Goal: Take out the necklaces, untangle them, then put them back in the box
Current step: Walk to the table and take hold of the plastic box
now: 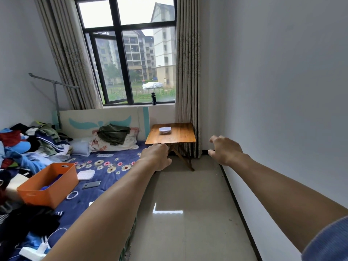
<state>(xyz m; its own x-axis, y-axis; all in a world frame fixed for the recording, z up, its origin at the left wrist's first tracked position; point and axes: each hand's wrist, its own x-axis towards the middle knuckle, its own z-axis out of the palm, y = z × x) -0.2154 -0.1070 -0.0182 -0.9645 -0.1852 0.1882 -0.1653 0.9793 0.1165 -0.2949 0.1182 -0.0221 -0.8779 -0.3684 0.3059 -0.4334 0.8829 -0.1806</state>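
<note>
While both hands reach forward holding nothing, left hand (157, 156) loosely curled and right hand (225, 150) spread, the small clear lidded plastic box (165, 130) sits on the square wooden tabletop (180, 136), straight ahead, well beyond both, nearer the left.

A wooden folding table (180, 135) stands in the corner beside the bed (105, 166); an orange bin (50, 183) sits on the floral blanket, a phone (91, 184) just beside it; 1 dark bottle (153, 98), possibly a flask, stands on the windowsill.
</note>
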